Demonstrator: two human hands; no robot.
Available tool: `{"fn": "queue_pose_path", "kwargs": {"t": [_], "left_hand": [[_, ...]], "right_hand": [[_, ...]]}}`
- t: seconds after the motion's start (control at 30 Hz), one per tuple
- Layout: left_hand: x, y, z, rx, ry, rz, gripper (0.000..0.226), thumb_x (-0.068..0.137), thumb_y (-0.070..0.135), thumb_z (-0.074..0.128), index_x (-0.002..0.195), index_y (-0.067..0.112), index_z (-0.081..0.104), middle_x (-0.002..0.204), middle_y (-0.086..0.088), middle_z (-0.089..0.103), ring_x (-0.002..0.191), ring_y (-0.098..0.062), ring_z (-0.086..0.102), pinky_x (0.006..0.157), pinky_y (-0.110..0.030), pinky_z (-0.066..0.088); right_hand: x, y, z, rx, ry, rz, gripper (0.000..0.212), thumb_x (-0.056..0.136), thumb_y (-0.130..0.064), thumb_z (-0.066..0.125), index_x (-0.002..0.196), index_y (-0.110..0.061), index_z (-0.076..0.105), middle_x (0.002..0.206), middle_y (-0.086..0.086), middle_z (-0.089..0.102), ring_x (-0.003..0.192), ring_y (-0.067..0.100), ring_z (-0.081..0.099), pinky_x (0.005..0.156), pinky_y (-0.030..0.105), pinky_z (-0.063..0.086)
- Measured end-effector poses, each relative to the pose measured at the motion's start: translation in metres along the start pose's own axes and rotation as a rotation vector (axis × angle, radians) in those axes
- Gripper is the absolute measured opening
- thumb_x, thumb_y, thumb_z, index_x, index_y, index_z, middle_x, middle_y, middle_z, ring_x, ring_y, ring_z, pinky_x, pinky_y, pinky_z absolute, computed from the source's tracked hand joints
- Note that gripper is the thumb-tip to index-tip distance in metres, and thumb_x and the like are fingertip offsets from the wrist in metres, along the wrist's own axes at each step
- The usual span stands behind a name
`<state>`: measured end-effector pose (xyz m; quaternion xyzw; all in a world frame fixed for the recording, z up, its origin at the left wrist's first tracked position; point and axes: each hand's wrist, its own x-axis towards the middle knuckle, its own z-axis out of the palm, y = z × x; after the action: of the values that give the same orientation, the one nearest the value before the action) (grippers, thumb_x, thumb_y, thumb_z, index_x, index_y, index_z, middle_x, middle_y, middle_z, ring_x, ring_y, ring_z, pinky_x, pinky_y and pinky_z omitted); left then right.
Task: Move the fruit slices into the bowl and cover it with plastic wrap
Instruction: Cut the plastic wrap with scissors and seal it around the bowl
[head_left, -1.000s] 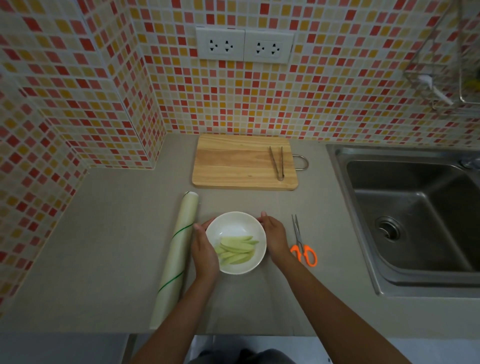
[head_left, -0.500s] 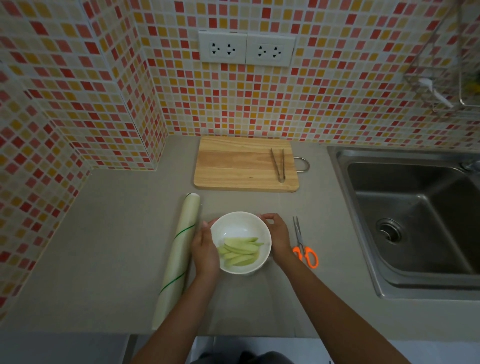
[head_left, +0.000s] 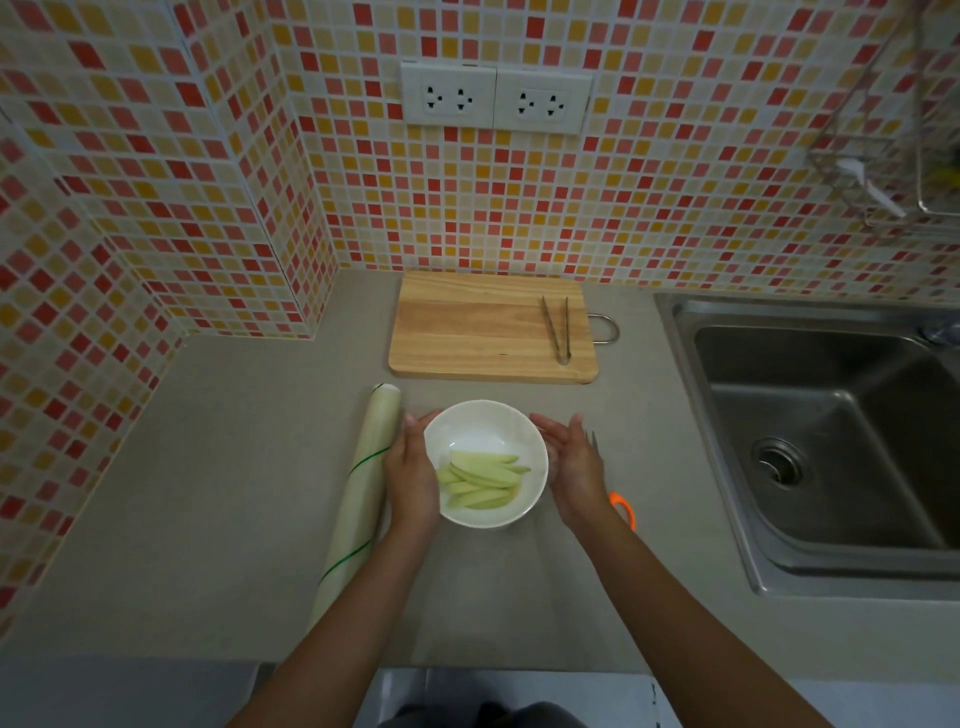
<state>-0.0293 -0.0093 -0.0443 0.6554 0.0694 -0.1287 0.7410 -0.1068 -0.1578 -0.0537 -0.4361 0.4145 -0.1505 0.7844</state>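
Note:
A white bowl (head_left: 485, 431) stands on the grey counter, with several pale green fruit slices (head_left: 480, 480) lying in its near half. My left hand (head_left: 413, 475) cups the bowl's left side, thumb at the rim. Just off the bowl's right side, my right hand (head_left: 574, 467) has its palm turned toward the bowl and its fingers stretched out, holding nothing. A long roll of plastic wrap (head_left: 361, 493) lies on the counter just left of my left hand. I cannot tell whether film lies over the bowl.
Behind the bowl a wooden cutting board (head_left: 483, 327) carries metal tongs (head_left: 558, 330). Orange-handled scissors (head_left: 623, 508) lie partly under my right hand. A steel sink (head_left: 831, 441) fills the right side. Tiled walls close off the back and left.
My right hand has let go of the bowl's rim and opened, moving slightly to the right. My left hand stays against the bowl.

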Motion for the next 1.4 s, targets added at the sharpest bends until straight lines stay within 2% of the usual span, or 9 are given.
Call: {"fn": "queue_pose_path", "kwargs": {"t": [0.13, 0.27, 0.4, 0.67, 0.83, 0.97, 1.13, 1.23, 1.4], "left_hand": [[0.001, 0.001, 0.006, -0.025, 0.0, -0.01, 0.041, 0.1, 0.04, 0.039, 0.085, 0.028, 0.075, 0.088, 0.006, 0.076, 0.086, -0.016, 0.07, 0.078, -0.03, 0.055], [-0.002, 0.002, 0.011, -0.015, -0.009, -0.013, 0.044, 0.1, 0.042, 0.038, 0.096, 0.019, 0.076, 0.1, -0.008, 0.075, 0.097, -0.028, 0.07, 0.088, -0.041, 0.056], [-0.003, 0.002, 0.01, 0.005, 0.002, -0.03, 0.043, 0.1, 0.039, 0.038, 0.099, 0.016, 0.074, 0.102, -0.012, 0.074, 0.099, -0.03, 0.069, 0.092, -0.046, 0.055], [-0.006, -0.003, 0.016, 0.003, 0.001, -0.068, 0.042, 0.1, 0.04, 0.037, 0.084, 0.027, 0.074, 0.09, 0.0, 0.074, 0.088, -0.021, 0.068, 0.082, -0.033, 0.054], [0.004, -0.009, 0.016, 0.049, -0.041, -0.155, 0.055, 0.102, 0.044, 0.027, 0.097, 0.016, 0.073, 0.101, -0.009, 0.073, 0.095, -0.026, 0.066, 0.086, -0.036, 0.052], [0.011, -0.015, 0.016, 0.123, -0.076, -0.102, 0.057, 0.103, 0.042, 0.023, 0.106, 0.011, 0.071, 0.109, -0.013, 0.071, 0.094, -0.023, 0.064, 0.078, -0.028, 0.05], [0.014, -0.016, 0.017, 0.096, -0.083, -0.104, 0.055, 0.103, 0.042, 0.025, 0.111, 0.008, 0.068, 0.113, -0.015, 0.07, 0.109, -0.032, 0.063, 0.096, -0.041, 0.049], [0.011, -0.017, 0.014, 0.075, -0.081, -0.112, 0.054, 0.103, 0.04, 0.025, 0.116, 0.007, 0.066, 0.118, -0.016, 0.068, 0.112, -0.03, 0.061, 0.102, -0.043, 0.047], [-0.007, -0.025, 0.012, 0.053, 0.062, -0.068, 0.042, 0.105, 0.026, 0.027, 0.116, 0.003, 0.06, 0.108, -0.007, 0.062, 0.1, -0.019, 0.056, 0.08, -0.025, 0.045]], "right_hand": [[-0.01, -0.005, -0.005, -0.013, 0.046, -0.128, 0.057, 0.101, -0.048, 0.024, 0.118, -0.01, 0.063, 0.116, 0.01, 0.068, 0.09, 0.009, 0.068, 0.083, 0.027, 0.05], [-0.026, -0.002, 0.006, -0.089, -0.133, -0.143, 0.054, 0.1, -0.051, 0.022, 0.116, -0.026, 0.067, 0.118, -0.001, 0.069, 0.109, 0.013, 0.064, 0.092, 0.03, 0.051], [-0.028, -0.005, 0.008, -0.048, -0.24, -0.043, 0.078, 0.094, -0.064, 0.011, 0.132, -0.012, 0.054, 0.129, 0.015, 0.061, 0.12, 0.027, 0.058, 0.104, 0.044, 0.044], [-0.014, -0.009, 0.005, -0.012, -0.282, -0.01, 0.091, 0.087, -0.073, 0.009, 0.11, -0.008, 0.068, 0.118, 0.024, 0.064, 0.112, 0.036, 0.061, 0.099, 0.049, 0.045], [-0.003, -0.003, 0.0, -0.17, -0.36, 0.008, 0.092, 0.084, -0.076, 0.004, 0.102, -0.02, 0.074, 0.11, 0.013, 0.072, 0.102, 0.023, 0.069, 0.079, 0.03, 0.059], [0.004, 0.0, 0.001, -0.226, -0.393, -0.001, 0.088, 0.087, -0.072, 0.001, 0.092, -0.028, 0.078, 0.096, -0.001, 0.077, 0.091, 0.01, 0.072, 0.068, 0.017, 0.055], [0.014, -0.002, 0.005, -0.299, -0.338, -0.019, 0.086, 0.091, -0.067, 0.002, 0.129, -0.014, 0.058, 0.126, 0.008, 0.064, 0.114, 0.019, 0.062, 0.092, 0.026, 0.05], [0.013, 0.002, 0.002, -0.2, -0.113, -0.094, 0.074, 0.096, -0.058, 0.008, 0.14, -0.012, 0.045, 0.13, 0.011, 0.056, 0.105, 0.013, 0.059, 0.087, 0.023, 0.045], [-0.008, 0.038, -0.001, 0.13, -0.084, -0.082, 0.069, 0.097, -0.057, 0.012, 0.133, -0.013, 0.052, 0.134, 0.011, 0.058, 0.124, 0.021, 0.054, 0.105, 0.036, 0.04]]}}
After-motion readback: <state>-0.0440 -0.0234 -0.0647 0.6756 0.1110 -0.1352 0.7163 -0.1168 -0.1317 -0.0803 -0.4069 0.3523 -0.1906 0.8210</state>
